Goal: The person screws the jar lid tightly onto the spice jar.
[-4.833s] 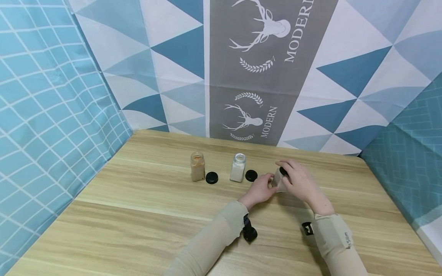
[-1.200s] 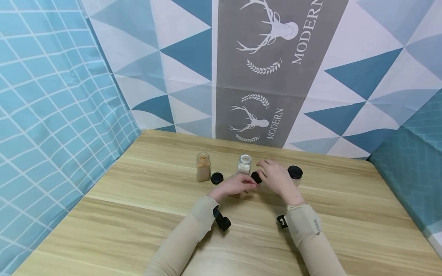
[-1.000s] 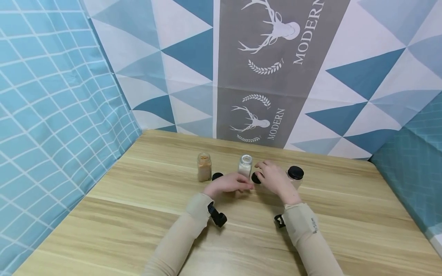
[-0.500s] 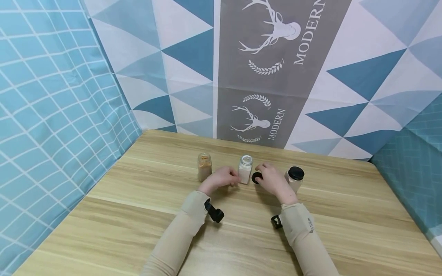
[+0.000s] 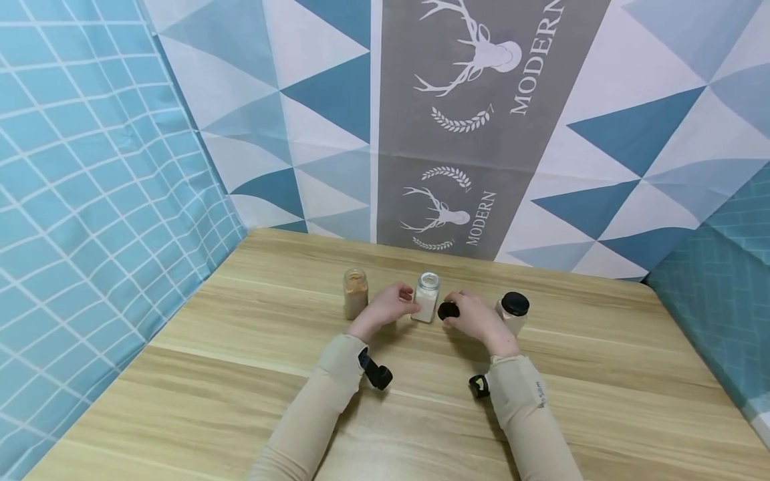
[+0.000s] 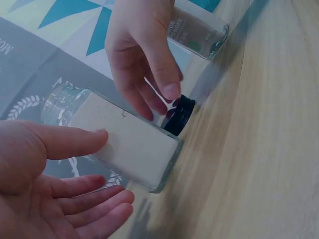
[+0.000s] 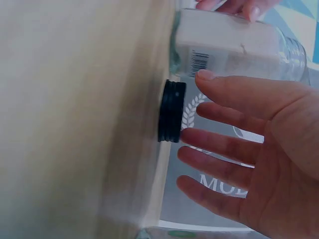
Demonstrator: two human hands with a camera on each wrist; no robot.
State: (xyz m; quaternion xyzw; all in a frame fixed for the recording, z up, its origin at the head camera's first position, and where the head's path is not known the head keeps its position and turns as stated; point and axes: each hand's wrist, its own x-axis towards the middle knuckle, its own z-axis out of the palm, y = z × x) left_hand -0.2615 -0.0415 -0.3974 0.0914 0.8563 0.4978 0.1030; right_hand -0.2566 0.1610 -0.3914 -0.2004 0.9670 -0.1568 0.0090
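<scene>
An uncapped square glass jar of white powder (image 5: 425,298) stands upright mid-table. My left hand (image 5: 388,308) is at its left side. In the left wrist view the thumb lies along the jar's glass, while the other fingers are extended and loose. To the jar's right, a black screw lid (image 7: 172,112) lies on the table. My right hand (image 5: 478,316) reaches around that lid, its fingers spread and its fingertips right at the lid's rim in the right wrist view. Behind the right wrist stands a jar capped with a black lid (image 5: 515,303).
An uncapped jar of orange-brown powder (image 5: 355,295) stands left of my left hand; the lid seen earlier beside it is hidden. The wooden table (image 5: 240,374) meets a patterned backdrop (image 5: 325,133) at the back.
Both hands have left the right-hand jar, now capped, and moved left. Lately the left hand has shifted away from the lid to the white-powder jar's left side; the right hand stays around the lid.
</scene>
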